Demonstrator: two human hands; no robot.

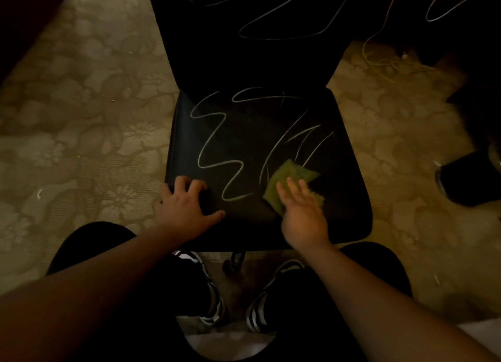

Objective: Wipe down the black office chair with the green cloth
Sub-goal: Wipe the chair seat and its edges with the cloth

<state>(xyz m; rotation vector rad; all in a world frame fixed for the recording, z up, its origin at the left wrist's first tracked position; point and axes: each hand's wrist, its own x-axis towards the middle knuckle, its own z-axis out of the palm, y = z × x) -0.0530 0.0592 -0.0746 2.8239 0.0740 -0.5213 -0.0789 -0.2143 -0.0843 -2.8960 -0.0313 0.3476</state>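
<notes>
- Forearms, both bare, enter from the bottom of the view and reach forward over the person's dark-clad knees and striped shoes (214, 294) to the chair.
- Green cloth (291, 178): lies flat on the front-right part of the seat, pinned under the right hand (303, 212). That hand is flat, fingers spread and extended; it presses the cloth down and is not closed around it.
- Handling, as judged: the cloth looks thin, soft and light, folded roughly square with a ragged near edge. It should bunch or slide under a loose palm; a flat press over its middle, or a pinch at the near folded edge, would control it best.
- Black office chair, seat (244, 145): smooth, dark, likely slick upholstery. Pale scribbled lines (214, 145) cover it, a zigzag on the left and long strokes on the right running up to the cloth. The marks are largely intact, so wiping appears to be at an early stage.
- Left hand (184, 204): rests on the front-left corner of the seat, fingers curled, thumb out along the front edge. Its grip holds no object; it appears to steady the chair, which may roll or swivel under pressure.
- Backrest (244, 23): upright behind the seat, carrying further pale loops, untouched.
- Containers: none identifiable. A dark object at the right edge is too dim to name.
- Floor: patterned carpet (81, 117); a yellowish cord (379, 61) lies behind the chair to the right.
</notes>
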